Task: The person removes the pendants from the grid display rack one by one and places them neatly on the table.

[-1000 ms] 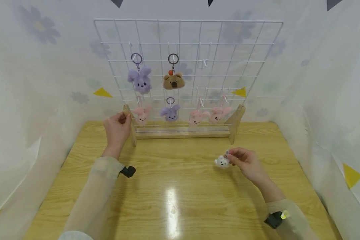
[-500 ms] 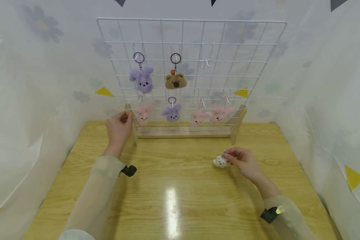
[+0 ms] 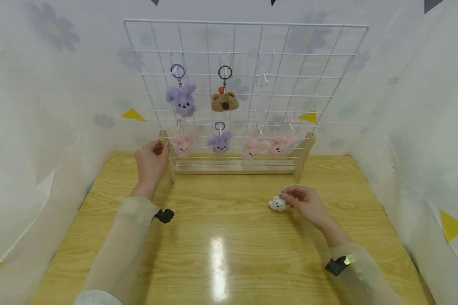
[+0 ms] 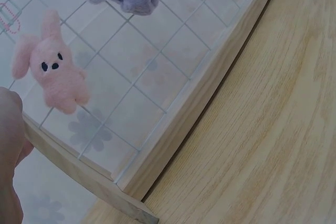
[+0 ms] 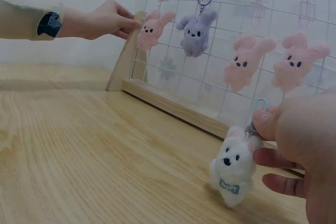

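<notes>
My right hand (image 3: 307, 204) pinches the clasp of a white plush keychain (image 5: 234, 166) between thumb and fingers. The little animal dangles low over the table and wears a small teal "happy" tag (image 5: 229, 186). At the left end of the display rack, my left hand (image 3: 151, 163) grips the top of its wooden side post (image 3: 170, 163). The rack's white wire grid (image 3: 246, 23) carries a purple rabbit keychain (image 3: 184, 101) and a brown bear keychain (image 3: 225, 101) above. Below hang a smaller purple rabbit keychain (image 3: 220, 144) and pink rabbit keychains (image 5: 245, 64).
A bare white hook (image 3: 264, 78) sits at the upper right of the grid. The wooden table (image 3: 191, 237) spreads in front of the rack. White flowered sheeting (image 3: 397, 106) surrounds the table's back and sides, with yellow triangles (image 3: 451, 225) on it.
My right hand has drifted slightly left with the white plush keychain, still low over the table. The left hand keeps its grip on the post. The head view has shifted a little.
</notes>
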A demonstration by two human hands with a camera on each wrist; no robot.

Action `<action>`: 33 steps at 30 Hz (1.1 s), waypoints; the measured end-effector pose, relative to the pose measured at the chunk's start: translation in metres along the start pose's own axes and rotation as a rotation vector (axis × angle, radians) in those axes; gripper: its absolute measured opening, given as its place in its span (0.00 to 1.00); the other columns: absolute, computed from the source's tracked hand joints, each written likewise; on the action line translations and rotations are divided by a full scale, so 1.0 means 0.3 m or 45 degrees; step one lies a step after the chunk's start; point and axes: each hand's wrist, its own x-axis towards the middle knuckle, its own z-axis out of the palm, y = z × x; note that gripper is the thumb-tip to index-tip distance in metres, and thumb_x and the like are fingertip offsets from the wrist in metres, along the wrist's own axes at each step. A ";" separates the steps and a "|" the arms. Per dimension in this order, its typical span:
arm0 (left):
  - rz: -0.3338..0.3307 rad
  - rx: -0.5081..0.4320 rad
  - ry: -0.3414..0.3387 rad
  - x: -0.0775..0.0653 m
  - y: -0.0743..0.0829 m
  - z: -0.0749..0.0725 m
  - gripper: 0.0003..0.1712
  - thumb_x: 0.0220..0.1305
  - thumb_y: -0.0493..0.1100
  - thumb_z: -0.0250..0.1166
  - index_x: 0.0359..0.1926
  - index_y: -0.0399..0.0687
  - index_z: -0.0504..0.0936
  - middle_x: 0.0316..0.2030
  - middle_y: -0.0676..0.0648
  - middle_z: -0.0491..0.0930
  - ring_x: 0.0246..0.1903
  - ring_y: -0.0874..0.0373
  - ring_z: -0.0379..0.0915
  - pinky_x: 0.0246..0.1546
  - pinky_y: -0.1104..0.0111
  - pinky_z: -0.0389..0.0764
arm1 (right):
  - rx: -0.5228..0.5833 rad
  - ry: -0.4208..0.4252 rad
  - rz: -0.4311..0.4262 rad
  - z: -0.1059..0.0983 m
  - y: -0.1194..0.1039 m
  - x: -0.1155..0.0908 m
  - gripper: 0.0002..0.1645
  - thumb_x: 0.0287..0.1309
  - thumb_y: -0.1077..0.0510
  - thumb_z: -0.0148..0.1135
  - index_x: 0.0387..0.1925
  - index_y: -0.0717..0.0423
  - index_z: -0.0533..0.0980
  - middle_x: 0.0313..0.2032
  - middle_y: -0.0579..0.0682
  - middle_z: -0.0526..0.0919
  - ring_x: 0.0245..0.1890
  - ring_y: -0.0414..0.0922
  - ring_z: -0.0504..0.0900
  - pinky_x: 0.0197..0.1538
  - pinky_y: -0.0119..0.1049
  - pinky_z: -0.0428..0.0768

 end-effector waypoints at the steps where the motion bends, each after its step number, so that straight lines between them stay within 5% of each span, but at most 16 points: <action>1: 0.001 0.003 0.001 0.000 -0.001 0.001 0.14 0.74 0.40 0.68 0.47 0.31 0.90 0.38 0.34 0.89 0.35 0.47 0.88 0.33 0.78 0.85 | -0.001 0.003 -0.002 0.002 0.002 0.004 0.09 0.74 0.66 0.64 0.48 0.70 0.83 0.42 0.62 0.88 0.36 0.49 0.84 0.38 0.40 0.87; 9: -0.006 0.012 -0.014 0.002 -0.002 -0.001 0.14 0.75 0.41 0.67 0.47 0.31 0.90 0.38 0.35 0.89 0.35 0.47 0.88 0.34 0.72 0.88 | -0.032 0.019 0.002 0.006 0.007 0.039 0.09 0.74 0.65 0.65 0.48 0.69 0.83 0.41 0.63 0.88 0.35 0.57 0.83 0.36 0.42 0.87; 22: -0.024 0.010 -0.009 0.007 -0.009 -0.001 0.15 0.75 0.42 0.67 0.47 0.32 0.90 0.38 0.36 0.89 0.35 0.48 0.88 0.35 0.70 0.89 | -0.209 0.039 -0.069 0.023 0.027 0.129 0.09 0.73 0.61 0.67 0.47 0.64 0.86 0.38 0.55 0.89 0.35 0.50 0.82 0.33 0.32 0.81; 27: -0.020 0.019 -0.013 0.005 -0.005 0.000 0.15 0.75 0.42 0.68 0.46 0.31 0.90 0.38 0.35 0.89 0.35 0.47 0.88 0.37 0.62 0.90 | -0.194 0.057 -0.055 0.041 0.040 0.160 0.09 0.73 0.61 0.68 0.47 0.64 0.86 0.38 0.55 0.89 0.35 0.47 0.82 0.33 0.30 0.80; 33: -0.029 0.025 -0.005 0.006 0.000 0.000 0.15 0.74 0.42 0.68 0.47 0.32 0.90 0.38 0.35 0.89 0.36 0.48 0.88 0.37 0.66 0.90 | -0.135 0.076 -0.025 0.061 0.047 0.175 0.11 0.73 0.61 0.68 0.48 0.67 0.85 0.38 0.60 0.87 0.33 0.46 0.80 0.29 0.29 0.78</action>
